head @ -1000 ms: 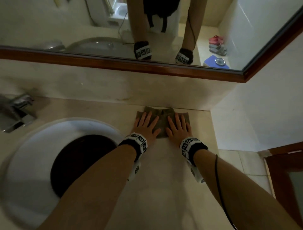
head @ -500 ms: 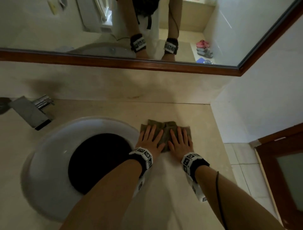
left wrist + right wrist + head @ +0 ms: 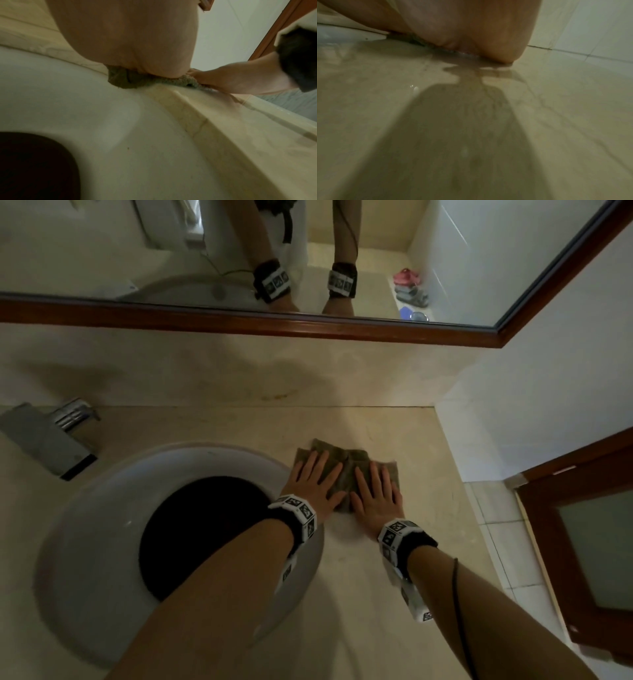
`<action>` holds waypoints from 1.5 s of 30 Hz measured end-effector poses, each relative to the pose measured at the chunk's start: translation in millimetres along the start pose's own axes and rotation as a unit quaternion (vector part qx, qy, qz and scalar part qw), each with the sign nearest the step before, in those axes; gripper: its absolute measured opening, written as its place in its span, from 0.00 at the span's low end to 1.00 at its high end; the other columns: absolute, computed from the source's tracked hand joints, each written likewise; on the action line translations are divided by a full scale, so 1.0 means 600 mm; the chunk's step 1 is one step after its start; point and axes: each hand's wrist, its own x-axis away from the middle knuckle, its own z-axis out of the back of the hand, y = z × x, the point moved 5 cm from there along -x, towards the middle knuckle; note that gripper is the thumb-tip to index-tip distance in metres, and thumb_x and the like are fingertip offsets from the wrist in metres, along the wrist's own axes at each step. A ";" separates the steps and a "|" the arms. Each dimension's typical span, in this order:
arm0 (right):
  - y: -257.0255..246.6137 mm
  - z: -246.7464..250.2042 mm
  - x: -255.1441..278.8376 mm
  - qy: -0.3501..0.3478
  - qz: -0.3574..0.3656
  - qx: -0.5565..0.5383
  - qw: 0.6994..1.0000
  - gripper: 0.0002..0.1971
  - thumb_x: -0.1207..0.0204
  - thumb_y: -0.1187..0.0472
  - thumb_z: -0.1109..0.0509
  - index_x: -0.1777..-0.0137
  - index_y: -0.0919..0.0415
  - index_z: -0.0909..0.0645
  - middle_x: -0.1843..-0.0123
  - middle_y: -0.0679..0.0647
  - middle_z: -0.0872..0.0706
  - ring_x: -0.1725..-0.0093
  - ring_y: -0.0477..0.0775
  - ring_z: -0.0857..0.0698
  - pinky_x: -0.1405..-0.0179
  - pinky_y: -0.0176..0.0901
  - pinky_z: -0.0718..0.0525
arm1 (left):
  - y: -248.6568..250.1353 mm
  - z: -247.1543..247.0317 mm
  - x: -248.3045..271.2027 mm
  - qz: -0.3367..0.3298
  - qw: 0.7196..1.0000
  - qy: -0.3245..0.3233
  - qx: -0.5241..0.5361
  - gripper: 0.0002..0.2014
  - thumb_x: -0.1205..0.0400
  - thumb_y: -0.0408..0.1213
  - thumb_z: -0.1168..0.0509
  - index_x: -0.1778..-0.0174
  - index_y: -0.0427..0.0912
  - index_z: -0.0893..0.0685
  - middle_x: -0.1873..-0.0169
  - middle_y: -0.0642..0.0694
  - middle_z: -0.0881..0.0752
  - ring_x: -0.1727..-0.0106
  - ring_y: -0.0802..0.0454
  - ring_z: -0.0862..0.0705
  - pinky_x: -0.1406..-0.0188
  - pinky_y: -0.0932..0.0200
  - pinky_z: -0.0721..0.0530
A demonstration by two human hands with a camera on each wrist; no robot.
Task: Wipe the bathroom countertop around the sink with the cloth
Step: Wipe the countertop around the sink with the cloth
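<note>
An olive-green cloth (image 3: 347, 469) lies flat on the beige countertop (image 3: 394, 594), just right of the white sink (image 3: 85, 525). My left hand (image 3: 313, 482) presses on its left half with straight, spread fingers, at the sink rim. Beside it my right hand (image 3: 376, 494) presses flat on the right half. In the left wrist view the cloth (image 3: 123, 79) bunches under my left palm (image 3: 128, 40) at the sink's edge (image 3: 68, 94). The right wrist view shows my right palm (image 3: 471, 27) on the wet, shiny countertop (image 3: 556, 121), with a sliver of cloth (image 3: 412, 39) under it.
A chrome tap (image 3: 48, 436) stands at the left behind the sink. A wood-framed mirror (image 3: 239, 316) runs above the backsplash. The white wall (image 3: 548, 405) bounds the counter on the right, with a tiled floor (image 3: 507, 542) and a wooden door (image 3: 589, 525) beyond it.
Both hands have slid the cloth from the back wall toward me, along the sink's right rim. Their flat pose on the cloth is the same.
</note>
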 end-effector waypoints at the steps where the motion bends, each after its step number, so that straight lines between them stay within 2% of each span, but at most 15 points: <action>1: -0.002 0.004 -0.010 -0.001 0.001 -0.003 1.000 0.43 0.35 0.35 0.81 0.17 0.45 0.66 0.14 0.51 0.67 0.15 0.57 0.65 0.17 0.52 0.60 | -0.003 0.003 -0.008 0.002 1.000 -0.005 0.001 0.33 0.15 0.64 0.61 0.16 0.58 0.62 0.17 0.48 0.69 0.17 0.48 0.69 0.18 0.45 0.65; 7: -0.017 0.029 -0.078 0.022 0.043 0.007 0.999 0.42 0.35 0.31 0.84 0.20 0.45 0.69 0.14 0.53 0.63 0.15 0.57 0.62 0.19 0.51 0.61 | -0.046 0.024 -0.040 0.029 0.999 -0.007 0.020 0.32 0.15 0.64 0.62 0.16 0.60 0.63 0.17 0.51 0.69 0.17 0.49 0.70 0.18 0.46 0.66; 13: -0.077 0.053 -0.147 -0.005 0.097 0.004 0.995 0.46 0.38 0.32 0.80 0.16 0.42 0.63 0.14 0.50 0.66 0.15 0.55 0.64 0.18 0.53 0.61 | -0.129 0.046 -0.041 0.098 0.994 -0.016 0.033 0.33 0.16 0.66 0.63 0.17 0.61 0.65 0.17 0.52 0.70 0.17 0.50 0.71 0.19 0.46 0.67; 17: -0.125 0.055 -0.166 0.001 0.118 0.010 0.993 0.35 0.22 0.34 0.67 0.16 0.43 0.62 0.14 0.51 0.65 0.15 0.56 0.64 0.17 0.53 0.60 | -0.175 0.055 -0.030 0.130 0.991 -0.007 0.040 0.34 0.17 0.67 0.63 0.17 0.60 0.65 0.17 0.51 0.70 0.17 0.50 0.70 0.18 0.46 0.66; 19: -0.148 0.059 -0.176 0.000 0.123 0.011 0.992 0.33 0.19 0.35 0.64 0.16 0.43 0.61 0.14 0.52 0.65 0.15 0.56 0.63 0.17 0.53 0.59 | -0.196 0.061 -0.024 0.141 0.989 -0.007 0.042 0.34 0.17 0.67 0.63 0.17 0.60 0.64 0.17 0.51 0.70 0.17 0.49 0.69 0.18 0.46 0.65; 21: -0.173 0.060 -0.180 -0.002 0.130 0.018 0.991 0.35 0.22 0.35 0.67 0.16 0.43 0.61 0.14 0.52 0.64 0.15 0.57 0.63 0.17 0.53 0.59 | -0.216 0.066 -0.017 0.147 0.988 -0.005 0.048 0.34 0.17 0.67 0.63 0.17 0.59 0.64 0.17 0.50 0.69 0.16 0.49 0.69 0.18 0.45 0.65; 23: -0.199 0.061 -0.183 0.005 0.142 0.026 0.990 0.41 0.31 0.34 0.76 0.16 0.44 0.62 0.14 0.52 0.64 0.15 0.57 0.63 0.17 0.53 0.58 | -0.238 0.069 -0.007 0.155 0.987 -0.001 0.052 0.34 0.17 0.67 0.63 0.17 0.60 0.64 0.17 0.50 0.69 0.16 0.48 0.68 0.18 0.45 0.65; 27: -0.258 0.051 -0.200 0.007 0.176 0.038 0.984 0.35 0.21 0.35 0.74 0.15 0.45 0.57 0.13 0.52 0.63 0.15 0.59 0.63 0.17 0.57 0.58 | -0.294 0.066 0.024 0.178 0.982 0.021 0.062 0.34 0.16 0.67 0.63 0.17 0.60 0.63 0.16 0.50 0.68 0.16 0.48 0.67 0.18 0.45 0.65; 29: -0.292 0.048 -0.210 -0.011 0.196 0.041 0.980 0.45 0.31 0.31 0.84 0.15 0.44 0.57 0.13 0.52 0.63 0.15 0.60 0.64 0.18 0.59 0.57 | -0.322 0.064 0.046 0.184 0.980 0.038 0.061 0.34 0.16 0.65 0.62 0.16 0.59 0.63 0.16 0.50 0.66 0.16 0.48 0.66 0.18 0.46 0.65; 31: -0.331 0.047 -0.218 -0.019 0.207 0.029 0.978 0.50 0.37 0.27 0.86 0.15 0.43 0.58 0.13 0.52 0.63 0.15 0.59 0.63 0.17 0.59 0.58 | -0.350 0.060 0.070 0.190 0.979 0.050 0.057 0.34 0.15 0.65 0.59 0.16 0.57 0.62 0.16 0.49 0.66 0.15 0.48 0.65 0.19 0.46 0.65; 33: -0.374 0.057 -0.216 -0.014 0.218 0.022 0.976 0.46 0.34 0.27 0.82 0.15 0.43 0.59 0.13 0.52 0.63 0.15 0.59 0.62 0.17 0.57 0.58 | -0.380 0.055 0.095 0.203 0.976 0.063 0.054 0.37 0.16 0.65 0.54 0.16 0.56 0.62 0.16 0.48 0.65 0.15 0.48 0.64 0.19 0.46 0.64; 37: -0.446 0.051 -0.212 -0.017 0.247 0.049 0.968 0.33 0.20 0.35 0.66 0.16 0.42 0.61 0.14 0.51 0.66 0.15 0.57 0.63 0.17 0.54 0.59 | -0.434 0.046 0.144 0.232 0.971 0.055 0.026 0.44 0.19 0.62 0.44 0.16 0.54 0.63 0.16 0.45 0.64 0.15 0.45 0.62 0.18 0.44 0.59; 40: -0.497 0.051 -0.203 -0.003 0.281 0.057 0.958 0.37 0.25 0.32 0.72 0.15 0.43 0.57 0.13 0.52 0.63 0.15 0.57 0.62 0.18 0.53 0.60 | -0.461 0.038 0.178 0.252 0.965 0.052 0.050 0.46 0.20 0.58 0.39 0.16 0.54 0.63 0.16 0.45 0.64 0.15 0.44 0.62 0.18 0.43 0.53; 43: -0.540 0.043 -0.196 0.001 0.297 0.053 0.953 0.53 0.41 0.25 0.85 0.15 0.42 0.54 0.13 0.52 0.59 0.15 0.58 0.59 0.18 0.53 0.58 | -0.480 0.027 0.207 0.276 0.959 0.034 0.064 0.49 0.22 0.57 0.37 0.16 0.55 0.66 0.16 0.45 0.65 0.15 0.43 0.60 0.19 0.42 0.46; 45: -0.561 0.036 -0.191 0.005 0.306 0.055 0.950 0.56 0.44 0.24 0.89 0.16 0.42 0.53 0.13 0.52 0.57 0.15 0.58 0.57 0.18 0.54 0.56 | -0.490 0.026 0.226 0.282 0.957 0.021 0.069 0.49 0.21 0.56 0.37 0.16 0.54 0.66 0.15 0.45 0.60 0.15 0.42 0.57 0.18 0.39 0.51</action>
